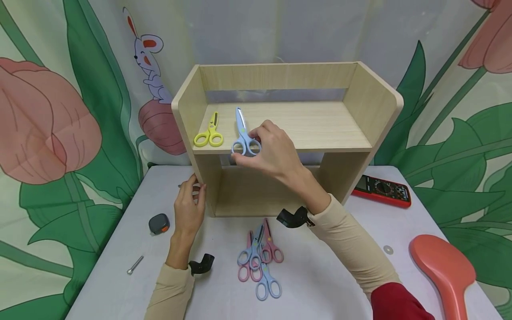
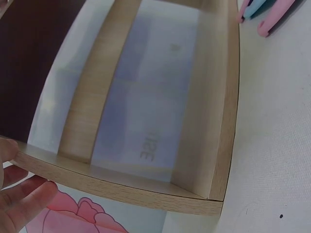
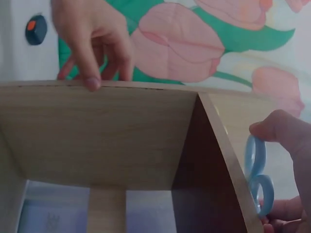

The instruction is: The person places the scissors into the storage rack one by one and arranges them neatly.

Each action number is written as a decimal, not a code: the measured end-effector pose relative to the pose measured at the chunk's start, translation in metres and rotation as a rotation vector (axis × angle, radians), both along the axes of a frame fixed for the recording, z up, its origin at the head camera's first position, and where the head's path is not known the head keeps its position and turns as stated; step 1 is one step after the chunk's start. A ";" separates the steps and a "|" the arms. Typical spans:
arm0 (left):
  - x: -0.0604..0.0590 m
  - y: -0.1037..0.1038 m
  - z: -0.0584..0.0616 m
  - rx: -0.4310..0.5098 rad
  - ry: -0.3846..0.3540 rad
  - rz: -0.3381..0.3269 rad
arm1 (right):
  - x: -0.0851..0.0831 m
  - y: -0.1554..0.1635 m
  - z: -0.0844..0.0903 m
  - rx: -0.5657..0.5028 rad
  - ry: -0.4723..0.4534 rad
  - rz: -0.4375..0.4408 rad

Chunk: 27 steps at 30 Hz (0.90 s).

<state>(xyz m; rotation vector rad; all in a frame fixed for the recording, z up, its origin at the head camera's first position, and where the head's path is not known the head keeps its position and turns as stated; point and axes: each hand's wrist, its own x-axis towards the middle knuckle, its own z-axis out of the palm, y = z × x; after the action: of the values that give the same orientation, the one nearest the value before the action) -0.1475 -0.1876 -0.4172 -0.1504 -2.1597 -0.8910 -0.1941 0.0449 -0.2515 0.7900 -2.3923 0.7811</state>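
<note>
A light wooden shelf unit (image 1: 360,120) stands on the white table (image 1: 320,284). On its upper board lie yellow scissors (image 1: 210,132) and blue scissors (image 1: 243,132). My right hand (image 1: 269,149) pinches the handle loops of the blue scissors (image 3: 258,174) at the board's front edge. My left hand (image 1: 190,204) grips the shelf unit's left side panel (image 2: 121,187) near the bottom, thumb and fingers curled round its edge (image 3: 92,63). Several pink and blue scissors (image 1: 259,260) lie in a pile in front of the shelf.
A red multimeter (image 1: 382,190) lies right of the shelf, a coral paddle-shaped object (image 1: 444,269) at the near right. A small grey and orange tape measure (image 1: 159,223) and a metal bolt (image 1: 135,265) lie at the left. A flower-print curtain hangs behind.
</note>
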 end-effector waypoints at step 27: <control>0.000 0.000 -0.001 -0.009 0.001 0.003 | -0.019 -0.021 0.014 0.115 -0.242 -0.091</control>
<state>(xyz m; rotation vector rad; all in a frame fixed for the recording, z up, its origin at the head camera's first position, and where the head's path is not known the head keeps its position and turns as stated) -0.1475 -0.1880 -0.4185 -0.1525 -2.1623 -0.8797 -0.2135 0.0241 -0.2372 0.6565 -2.6894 0.7438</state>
